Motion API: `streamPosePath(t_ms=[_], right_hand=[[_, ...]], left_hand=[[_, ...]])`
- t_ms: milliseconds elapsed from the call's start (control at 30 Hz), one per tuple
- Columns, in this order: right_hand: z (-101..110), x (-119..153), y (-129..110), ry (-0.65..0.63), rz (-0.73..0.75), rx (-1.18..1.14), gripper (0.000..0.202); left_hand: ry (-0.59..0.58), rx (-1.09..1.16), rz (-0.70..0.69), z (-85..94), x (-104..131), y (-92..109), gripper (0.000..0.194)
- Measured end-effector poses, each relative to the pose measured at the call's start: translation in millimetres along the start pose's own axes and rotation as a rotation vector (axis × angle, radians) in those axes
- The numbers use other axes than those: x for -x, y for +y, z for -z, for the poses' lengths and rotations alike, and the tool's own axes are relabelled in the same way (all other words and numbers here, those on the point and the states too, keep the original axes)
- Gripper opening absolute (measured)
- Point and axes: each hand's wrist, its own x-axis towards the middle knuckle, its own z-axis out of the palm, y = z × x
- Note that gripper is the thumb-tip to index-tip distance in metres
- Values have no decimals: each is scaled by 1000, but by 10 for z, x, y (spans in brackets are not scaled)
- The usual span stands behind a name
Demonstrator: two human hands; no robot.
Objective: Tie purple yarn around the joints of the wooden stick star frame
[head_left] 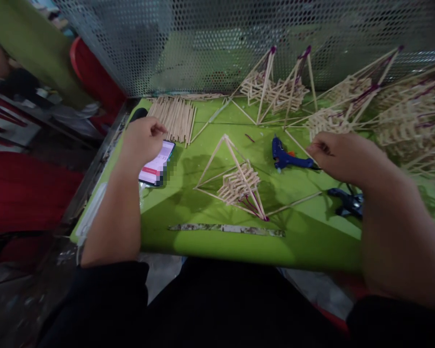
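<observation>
A pyramid-shaped frame of thin wooden sticks stands on the green table between my two hands, touched by neither. Inside it is a stack of short sticks, and purple strands show near its lower right corner. My left hand is loosely curled above a lit phone, beside a pile of loose sticks. On the other side, my right hand has its fingers curled in beside the handle end of a blue glue gun. Nothing shows between the fingers of either hand.
Several similar stick frames crowd the back and right of the table. A dark blue tool lies by my right forearm. Along the front is a flat speckled strip. A perforated metal panel closes the back; red chairs stand left.
</observation>
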Motion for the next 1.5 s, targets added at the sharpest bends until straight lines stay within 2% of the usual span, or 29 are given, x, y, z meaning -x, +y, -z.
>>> streamPosePath(t_ms=[100,200,333,533,700,1000,1167,1267,1400,1500], right_hand=[[-77,-29,49,-22,43,-21,36],[-232,-93,119,-64,106,-66,43],[-440,-182,180,-97,146,-40,60],[-520,-261,155,-168,187,-32,54],[-504,-292,143,-136,168,6,48],[-529,-271,143,-110,168,14,45],[-459,-218,75,-78,155,6,39],[-374,-154,-36,-39,181,18,37],[-305,-76,-149,-2,219,42,44],[-314,-60,-158,0,237,41,44]], left_hand=[[3,276,-101,-178,132,358,15],[-114,551,-156,-350,315,702,15],[-191,721,-167,-470,502,957,14],[-231,822,-134,-532,587,1022,12],[-269,820,-95,-541,610,1046,10],[-254,812,-92,-552,640,1067,9],[-226,798,-99,-551,630,1063,11],[-154,752,-139,-560,655,1069,13],[59,562,-241,-587,775,1173,31],[110,444,-319,-550,812,1248,36]])
